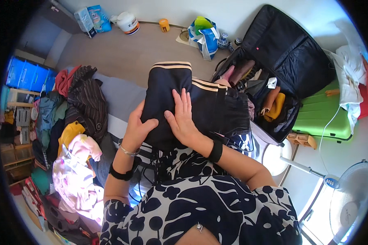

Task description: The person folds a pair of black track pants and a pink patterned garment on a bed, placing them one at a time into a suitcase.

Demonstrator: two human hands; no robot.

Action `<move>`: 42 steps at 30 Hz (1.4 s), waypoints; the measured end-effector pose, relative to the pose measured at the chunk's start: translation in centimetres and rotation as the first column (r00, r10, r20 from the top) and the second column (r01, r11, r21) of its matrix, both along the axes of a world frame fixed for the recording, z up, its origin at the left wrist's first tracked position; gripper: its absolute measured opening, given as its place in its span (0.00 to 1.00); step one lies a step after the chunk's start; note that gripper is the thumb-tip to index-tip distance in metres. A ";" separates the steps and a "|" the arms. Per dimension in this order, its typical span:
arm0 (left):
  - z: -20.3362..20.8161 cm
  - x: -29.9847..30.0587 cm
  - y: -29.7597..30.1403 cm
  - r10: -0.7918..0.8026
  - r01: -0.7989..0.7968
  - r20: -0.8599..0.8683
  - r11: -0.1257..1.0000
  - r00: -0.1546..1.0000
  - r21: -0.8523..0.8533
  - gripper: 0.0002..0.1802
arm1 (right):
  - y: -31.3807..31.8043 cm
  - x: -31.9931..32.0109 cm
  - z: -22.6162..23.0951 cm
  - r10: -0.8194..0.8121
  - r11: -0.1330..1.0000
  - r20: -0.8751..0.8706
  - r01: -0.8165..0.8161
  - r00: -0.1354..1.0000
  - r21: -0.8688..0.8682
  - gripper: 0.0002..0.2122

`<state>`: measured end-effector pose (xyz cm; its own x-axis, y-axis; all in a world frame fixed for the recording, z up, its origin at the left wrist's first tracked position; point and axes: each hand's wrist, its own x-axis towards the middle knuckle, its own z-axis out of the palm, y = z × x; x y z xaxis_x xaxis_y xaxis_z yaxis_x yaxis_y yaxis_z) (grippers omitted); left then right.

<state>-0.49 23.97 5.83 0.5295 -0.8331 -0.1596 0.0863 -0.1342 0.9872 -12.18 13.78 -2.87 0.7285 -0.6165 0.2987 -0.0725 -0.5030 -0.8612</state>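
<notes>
Black pants (168, 81) with cream side stripes lie in front of my body, partly folded over at the left. Their gathered waistband points right. My left hand (138, 125) grips the folded left edge, thumb on top and the other fingers mostly hidden behind the cloth. Flat on the fabric rests my right hand (185, 121), fingers stretched out and pointing away from me. Beneath the pants, what supports them is mostly hidden.
An open black suitcase (292, 45) with clothes and pouches stands at the right, beside a green suitcase (325, 116). Piled clothes (86, 98) fill the left. A standing fan (351, 196) is at the lower right. Tubs and bags (128, 23) line the far wall.
</notes>
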 end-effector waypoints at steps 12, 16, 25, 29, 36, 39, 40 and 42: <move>-1.0 -10.8 -8.0 -0.597 0.717 0.631 0.691 0.496 0.090 0.39 | -9.9 -13.5 2.5 -0.286 0.282 0.124 -0.040 0.950 0.958 0.29; -3.6 -11.1 -8.7 -0.540 0.737 0.719 0.674 0.438 0.057 0.32 | -11.1 -16.7 1.1 -0.313 0.659 -0.070 0.270 0.947 0.702 0.25; -7.5 -6.2 -9.5 -0.209 0.233 -0.143 0.955 0.967 0.182 0.49 | -11.4 -15.4 -1.7 -0.606 0.793 -0.423 0.469 0.674 -0.388 0.33; -9.5 -5.8 -10.9 -0.260 0.256 -0.227 0.966 0.939 -0.045 0.54 | -13.1 -16.6 -3.4 -0.192 0.660 -0.180 0.262 0.965 0.704 0.31; -9.6 -6.5 -11.2 -0.137 0.246 -0.455 0.951 0.880 0.188 0.49 | -14.4 -16.2 -0.7 -0.145 0.673 -0.175 0.227 0.974 0.704 0.30; -7.2 -5.7 -10.1 -0.111 0.085 -0.534 0.994 0.838 -0.073 0.44 | -14.1 -13.9 3.6 -0.163 0.626 -0.147 0.218 0.976 0.749 0.36; -6.3 -5.5 -9.5 -0.169 0.053 -0.607 0.978 0.776 -0.204 0.44 | -14.1 -12.9 5.0 -0.151 0.716 -0.258 0.286 0.954 0.637 0.37; -4.6 -4.5 -7.8 -0.108 -0.054 -0.537 0.959 0.836 -0.276 0.43 | -13.6 -10.2 7.0 -0.032 0.761 -0.164 0.130 0.986 0.635 0.36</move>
<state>-5.01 16.14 1.20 0.4010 -0.8979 -0.1814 0.6179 0.1189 0.7772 -22.40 0.20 4.14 0.6693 -0.6858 -0.2859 -0.2274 0.1773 -0.9575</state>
